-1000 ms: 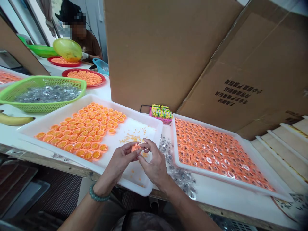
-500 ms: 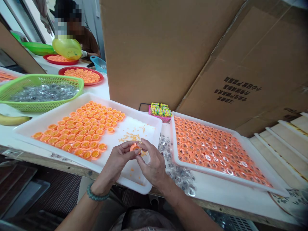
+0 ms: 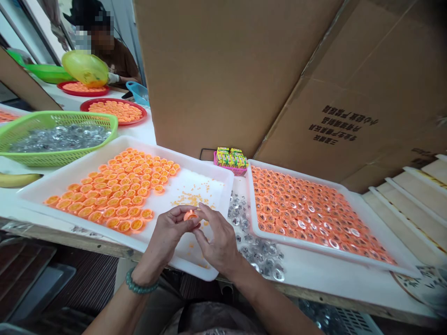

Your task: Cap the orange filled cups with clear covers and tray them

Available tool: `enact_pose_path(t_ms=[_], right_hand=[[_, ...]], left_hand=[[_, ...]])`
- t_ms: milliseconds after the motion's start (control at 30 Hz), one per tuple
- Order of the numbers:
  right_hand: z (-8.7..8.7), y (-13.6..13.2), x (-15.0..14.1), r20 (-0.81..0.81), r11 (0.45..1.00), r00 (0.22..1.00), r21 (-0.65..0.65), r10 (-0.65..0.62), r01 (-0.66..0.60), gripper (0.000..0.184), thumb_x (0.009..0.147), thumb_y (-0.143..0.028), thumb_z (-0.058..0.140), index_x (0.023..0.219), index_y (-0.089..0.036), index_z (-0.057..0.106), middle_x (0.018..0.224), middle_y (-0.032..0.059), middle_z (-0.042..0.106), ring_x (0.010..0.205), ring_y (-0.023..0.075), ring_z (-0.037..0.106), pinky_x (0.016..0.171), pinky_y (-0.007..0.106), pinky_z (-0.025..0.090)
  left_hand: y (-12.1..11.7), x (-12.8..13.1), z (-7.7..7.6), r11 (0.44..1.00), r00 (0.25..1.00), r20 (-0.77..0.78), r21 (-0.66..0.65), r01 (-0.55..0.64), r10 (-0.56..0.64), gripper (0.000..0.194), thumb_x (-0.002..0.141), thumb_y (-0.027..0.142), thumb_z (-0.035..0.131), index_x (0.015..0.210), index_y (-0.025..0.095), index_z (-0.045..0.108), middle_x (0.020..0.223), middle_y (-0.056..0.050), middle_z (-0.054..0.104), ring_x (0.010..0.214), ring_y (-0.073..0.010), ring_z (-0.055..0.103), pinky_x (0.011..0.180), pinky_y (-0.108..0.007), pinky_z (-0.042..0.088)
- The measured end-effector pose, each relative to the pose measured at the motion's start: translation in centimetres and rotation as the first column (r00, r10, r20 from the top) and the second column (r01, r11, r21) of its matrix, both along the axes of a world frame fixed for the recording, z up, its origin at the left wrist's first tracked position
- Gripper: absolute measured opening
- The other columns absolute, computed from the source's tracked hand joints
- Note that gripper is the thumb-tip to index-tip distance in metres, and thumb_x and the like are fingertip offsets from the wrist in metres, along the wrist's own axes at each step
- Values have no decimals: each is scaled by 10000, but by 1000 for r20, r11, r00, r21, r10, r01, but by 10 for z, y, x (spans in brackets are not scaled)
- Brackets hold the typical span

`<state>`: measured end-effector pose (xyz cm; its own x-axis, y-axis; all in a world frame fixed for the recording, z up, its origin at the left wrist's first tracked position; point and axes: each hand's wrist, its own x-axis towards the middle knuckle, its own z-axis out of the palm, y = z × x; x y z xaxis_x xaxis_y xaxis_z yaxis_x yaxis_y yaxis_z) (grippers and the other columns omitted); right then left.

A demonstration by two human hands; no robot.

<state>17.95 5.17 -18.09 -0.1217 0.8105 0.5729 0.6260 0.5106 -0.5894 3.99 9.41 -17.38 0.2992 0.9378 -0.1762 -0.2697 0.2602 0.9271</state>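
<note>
My left hand (image 3: pixel 172 229) pinches a small round orange plastic cup (image 3: pixel 190 215) over the front right of a white tray (image 3: pixel 228 179). My right hand (image 3: pixel 219 237) is closed on the cup's other side, its thumb and fingers touching it. Whether a clear piece is also between the fingers I cannot make out. In that tray lie many orange cups (image 3: pixel 134 211) with yellow insides, and loose yellow bits (image 3: pixel 193 193) are scattered behind my hands. Clear plastic discs (image 3: pixel 265 256) lie on the table to the right of my right hand.
A second white tray (image 3: pixel 254 223) on the right holds orange cups with clear tops. A green basket (image 3: pixel 61 158) of clear pieces and a banana (image 3: pixel 19 180) are at left. Cardboard (image 3: pixel 223 83) stands behind a pink basket (image 3: pixel 230 170). A co-worker (image 3: pixel 120 60) tilts a yellow-green bowl (image 3: pixel 85 67).
Both hands and the cup have shifted slightly left, and the cup is turned a little between the fingers. The view has also shifted slightly.
</note>
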Motion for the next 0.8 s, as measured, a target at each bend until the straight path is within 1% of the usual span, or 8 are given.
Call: enact_pose_path(t_ms=[67, 167, 300, 367, 467, 633, 733, 800], right_hand=[[6, 2, 8, -135, 991, 991, -130, 24, -41, 487, 820, -109, 518, 1282, -243, 444, 1201, 61, 582, 1100, 191, 532, 901, 355, 483], [16, 10, 17, -302, 948, 953, -307, -11, -87, 366, 836, -166, 523, 1196, -231, 532, 1184, 63, 577, 1035, 171, 549, 795, 296, 505], [23, 24, 15, -267, 893, 964, -437, -17, -105, 224, 833, -273, 585, 1037, -208, 649, 980, 42, 627, 869, 139, 587, 751, 266, 483], [22, 27, 12, -228, 876, 974, -470, -3, -107, 155, 830, -251, 593, 949, -200, 679, 892, 25, 627, 818, 129, 590, 745, 262, 469], [18, 28, 8, -187, 885, 982, -459, -3, -84, 106, 823, -204, 595, 880, -201, 684, 843, 13, 615, 784, 126, 576, 733, 260, 453], [13, 24, 9, -181, 897, 982, -439, -47, -38, 75, 812, -200, 606, 834, -195, 678, 797, 9, 599, 738, 122, 563, 693, 241, 446], [15, 22, 16, -216, 879, 976, -467, -6, -98, 82, 768, -243, 658, 829, -194, 682, 786, 2, 609, 717, 115, 566, 665, 222, 447], [16, 19, 23, -273, 839, 961, -515, 36, -177, 154, 720, -309, 701, 814, -189, 685, 759, -2, 618, 674, 110, 562, 624, 214, 447]], left_hand=[[-1, 1, 1, 1000, 1000, 6, -12, -21, 21, 393, 640, 261, 761, 990, 141, 631, 822, -45, 695, 752, -165, 623, 717, -272, 481], [-1, 3, 2, 1000, 999, -31, -5, -22, 22, 585, 616, 272, 780, 1140, 155, 547, 793, -29, 691, 725, -162, 627, 710, -279, 479], [-2, 4, -3, 998, 998, -68, 65, 5, 0, 651, 609, 285, 781, 1181, 154, 499, 777, -22, 683, 752, -173, 636, 711, -279, 481], [-2, 4, -6, 997, 996, -88, 75, 22, -15, 662, 603, 276, 783, 1185, 160, 492, 763, -16, 681, 732, -171, 636, 697, -276, 482], [-2, 2, -8, 996, 991, -133, 72, 45, -36, 689, 586, 270, 788, 1196, 166, 484, 713, 0, 672, 664, -162, 625, 634, -256, 472], [-2, 2, -1, 998, 980, -193, 38, 59, -51, 741, 560, 284, 796, 1212, 149, 471, 664, 6, 660, 655, -173, 626, 623, -254, 474], [-3, 5, 1, 993, 970, -214, -7, 114, -113, 821, 544, 323, 807, 1255, 158, 431, 665, 3, 668, 674, -191, 642, 626, -261, 491], [-2, 8, -2, 988, 963, -220, -21, 153, -154, 883, 534, 364, 812, 1289, 169, 399, 675, -3, 679, 667, -197, 649, 614, -259, 503]])
